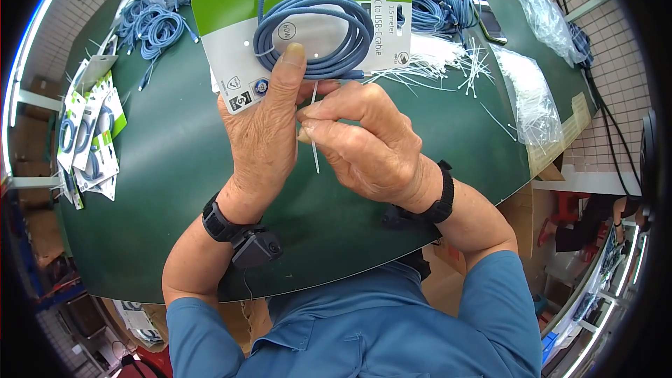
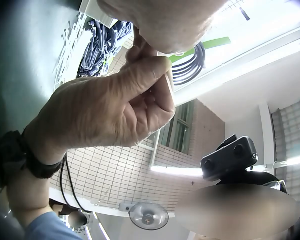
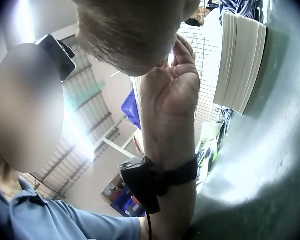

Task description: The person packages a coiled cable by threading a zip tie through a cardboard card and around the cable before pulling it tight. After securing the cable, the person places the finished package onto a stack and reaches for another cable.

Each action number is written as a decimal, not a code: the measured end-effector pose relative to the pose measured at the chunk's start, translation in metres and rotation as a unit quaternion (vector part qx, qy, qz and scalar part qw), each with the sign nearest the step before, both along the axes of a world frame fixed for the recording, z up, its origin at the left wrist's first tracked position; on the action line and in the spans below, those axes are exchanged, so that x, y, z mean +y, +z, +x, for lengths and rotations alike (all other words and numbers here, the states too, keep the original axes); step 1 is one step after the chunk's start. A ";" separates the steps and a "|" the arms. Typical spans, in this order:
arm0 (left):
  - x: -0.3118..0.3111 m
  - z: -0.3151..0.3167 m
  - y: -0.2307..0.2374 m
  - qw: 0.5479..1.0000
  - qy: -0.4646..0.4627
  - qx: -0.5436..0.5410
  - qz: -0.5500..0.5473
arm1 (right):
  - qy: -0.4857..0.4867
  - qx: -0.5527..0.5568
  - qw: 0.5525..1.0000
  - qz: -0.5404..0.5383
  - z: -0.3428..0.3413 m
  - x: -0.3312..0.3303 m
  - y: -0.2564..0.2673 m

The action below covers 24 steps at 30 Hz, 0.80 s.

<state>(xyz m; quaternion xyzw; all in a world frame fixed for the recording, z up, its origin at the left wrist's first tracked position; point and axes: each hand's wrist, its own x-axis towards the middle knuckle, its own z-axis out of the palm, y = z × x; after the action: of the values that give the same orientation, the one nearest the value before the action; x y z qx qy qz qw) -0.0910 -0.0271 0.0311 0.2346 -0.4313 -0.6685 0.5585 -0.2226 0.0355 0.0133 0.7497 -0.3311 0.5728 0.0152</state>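
Note:
My left hand (image 1: pixel 262 136) grips a green-and-white packaging card (image 1: pixel 227 35) marked as a USB-C to USB-C cable, its thumb pressed on the front at the coil's lower edge. Against the card lies a coiled blue cable (image 1: pixel 362 31), one strand running up past the top edge. Just below the coil, my right hand (image 1: pixel 371 143) pinches a thin white cable tie (image 1: pixel 316 157) between thumb and fingers, and the tie's tail hangs down. From the left wrist view, the right hand (image 2: pixel 105 107) shows with fingers curled in. The left hand's fingers behind the card are mostly hidden.
Bundled blue cables (image 1: pixel 150 35) line the far side of the green table (image 1: pixel 168 196). Carded cables (image 1: pixel 91 143) are heaped at left. At right lie loose white ties (image 1: pixel 437 52), a bag of ties (image 1: pixel 528 91) and a phone (image 1: pixel 486 17). A card stack (image 3: pixel 240 62) shows in the right wrist view.

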 end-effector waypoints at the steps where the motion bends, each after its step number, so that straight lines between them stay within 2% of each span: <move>1: 0.000 0.000 0.001 1.000 0.003 -0.001 -0.004 | 0.001 0.000 1.000 0.000 0.000 0.000 0.000; 8: 0.001 -0.004 0.004 0.999 0.021 0.011 -0.024 | 0.042 -0.018 0.999 -0.020 0.000 -0.001 -0.003; 17: 0.000 -0.001 0.003 1.000 0.019 0.002 -0.018 | 0.048 -0.024 0.998 -0.017 -0.003 -0.002 0.002; 21: -0.001 0.001 0.000 1.000 0.015 -0.002 -0.017 | 0.032 -0.040 0.998 -0.024 -0.006 -0.003 0.007; 24: 0.000 0.002 -0.002 1.000 0.002 -0.007 -0.021 | -0.016 -0.016 0.999 -0.026 -0.012 -0.006 0.015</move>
<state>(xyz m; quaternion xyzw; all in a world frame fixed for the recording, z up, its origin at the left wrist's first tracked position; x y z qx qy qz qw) -0.0886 -0.0270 0.0287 0.2287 -0.4485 -0.6564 0.5618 -0.2342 0.0294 0.0286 0.7343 -0.3279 0.5932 0.0383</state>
